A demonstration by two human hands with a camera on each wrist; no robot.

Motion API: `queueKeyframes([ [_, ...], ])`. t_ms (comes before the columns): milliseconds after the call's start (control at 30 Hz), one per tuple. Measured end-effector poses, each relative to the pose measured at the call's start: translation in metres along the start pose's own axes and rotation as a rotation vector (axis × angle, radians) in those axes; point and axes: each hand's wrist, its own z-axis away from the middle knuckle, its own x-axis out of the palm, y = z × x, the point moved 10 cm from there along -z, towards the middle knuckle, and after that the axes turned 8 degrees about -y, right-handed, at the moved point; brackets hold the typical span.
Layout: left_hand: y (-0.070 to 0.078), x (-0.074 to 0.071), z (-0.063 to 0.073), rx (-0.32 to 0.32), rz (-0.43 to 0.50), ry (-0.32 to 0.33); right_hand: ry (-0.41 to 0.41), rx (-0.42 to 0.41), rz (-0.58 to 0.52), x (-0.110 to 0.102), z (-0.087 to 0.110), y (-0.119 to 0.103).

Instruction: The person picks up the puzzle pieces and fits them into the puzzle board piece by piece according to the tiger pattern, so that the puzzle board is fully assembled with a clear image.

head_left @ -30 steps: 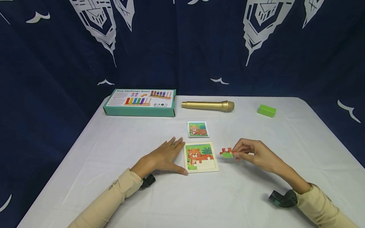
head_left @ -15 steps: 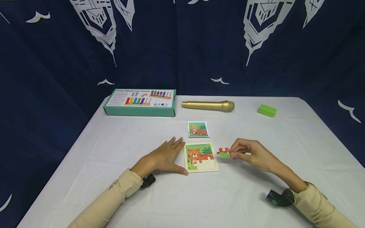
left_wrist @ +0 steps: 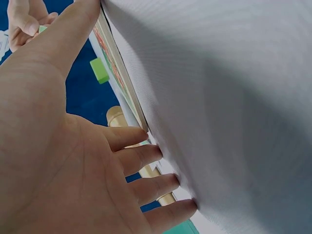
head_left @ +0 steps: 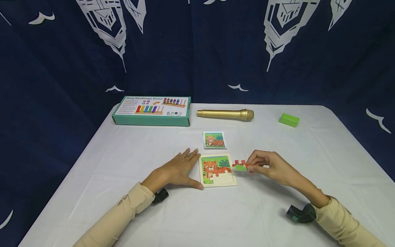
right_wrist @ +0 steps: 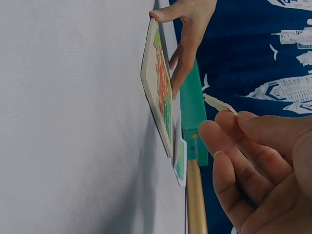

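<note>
A square puzzle board (head_left: 217,169) with a tiger picture lies on the white table; its lower right part shows bare backing. Against its left edge rests my left hand (head_left: 177,173), fingers spread and straight, thumb at the near corner. Just right of the board, my right hand (head_left: 270,165) pinches a red and green puzzle piece (head_left: 240,167) between thumb and fingers, held above the table. In the right wrist view the piece (right_wrist: 219,104) shows nearly edge-on, apart from the board. Behind the board lies a small tiger picture card (head_left: 214,140).
At the back left sits a green game box (head_left: 151,111). A gold microphone (head_left: 225,114) lies beside it. A bright green block (head_left: 289,120) is at the back right. A dark blue patterned cloth (head_left: 191,51) hangs behind the table.
My right hand has moved slightly left with the puzzle piece, bringing it close to the board's right edge. My left hand and the board have stayed in place.
</note>
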Motion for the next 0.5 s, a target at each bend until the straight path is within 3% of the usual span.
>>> queueKeyframes([
  [500, 0.0001, -0.0003, -0.0008, 0.004, -0.007, 0.008, -0.021, -0.029, -0.008, 0.006, -0.0052, 0.0014],
])
